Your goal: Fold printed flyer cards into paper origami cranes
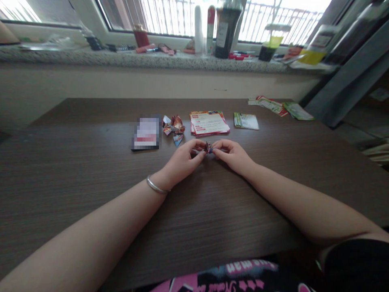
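Note:
My left hand [190,156], with a silver bangle at its wrist, pinches one side of a small folded paper piece [208,147]. From the other side my right hand [232,156] grips the same piece between thumb and fingers. The piece is brownish with a bit of blue, and the fingers hide most of it. Just beyond my left hand lie folded colourful paper pieces [176,126] with pointed ends. A stack of printed cards [209,123] with red edges sits behind both hands.
To the left is a blurred-out flat rectangular item [146,134]. A smaller card stack [246,121] lies right of the printed cards. Green and red paper strips [273,106] are at the table's far right. Bottles, including a dark one [225,34], line the stone windowsill [182,61].

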`<state>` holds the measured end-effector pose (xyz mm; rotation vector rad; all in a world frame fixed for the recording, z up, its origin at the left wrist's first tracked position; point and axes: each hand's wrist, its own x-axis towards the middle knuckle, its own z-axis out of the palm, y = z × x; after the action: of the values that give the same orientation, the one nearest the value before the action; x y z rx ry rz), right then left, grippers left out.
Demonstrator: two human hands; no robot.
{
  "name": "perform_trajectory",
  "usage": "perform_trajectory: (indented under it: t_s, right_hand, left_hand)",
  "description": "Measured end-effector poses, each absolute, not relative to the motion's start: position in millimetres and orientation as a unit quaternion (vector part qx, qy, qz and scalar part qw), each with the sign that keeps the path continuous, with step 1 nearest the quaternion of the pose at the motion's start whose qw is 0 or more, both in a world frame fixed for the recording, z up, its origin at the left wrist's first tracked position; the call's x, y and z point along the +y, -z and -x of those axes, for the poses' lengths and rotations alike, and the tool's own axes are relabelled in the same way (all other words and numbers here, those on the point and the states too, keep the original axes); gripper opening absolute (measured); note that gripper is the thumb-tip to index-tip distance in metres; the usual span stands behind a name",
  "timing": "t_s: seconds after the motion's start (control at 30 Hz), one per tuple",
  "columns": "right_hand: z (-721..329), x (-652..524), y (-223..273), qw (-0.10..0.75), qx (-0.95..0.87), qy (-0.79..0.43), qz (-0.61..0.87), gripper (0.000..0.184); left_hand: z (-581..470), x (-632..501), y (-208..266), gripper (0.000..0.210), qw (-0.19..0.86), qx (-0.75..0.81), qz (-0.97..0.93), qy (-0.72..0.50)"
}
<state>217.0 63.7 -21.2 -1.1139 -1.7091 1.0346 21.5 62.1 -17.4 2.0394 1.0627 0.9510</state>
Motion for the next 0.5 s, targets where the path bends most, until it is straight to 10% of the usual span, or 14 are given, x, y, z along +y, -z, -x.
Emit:
perform_trajectory:
  t_s: [0.5]
  right_hand:
    - [-218.0, 63.0, 21.7, 0.410, -0.692, -0.391, 0.448, 0.017]
  left_hand:
    - [-19.4, 63.4, 17.2, 0.017, 0.344, 0.432, -0.753, -0.359]
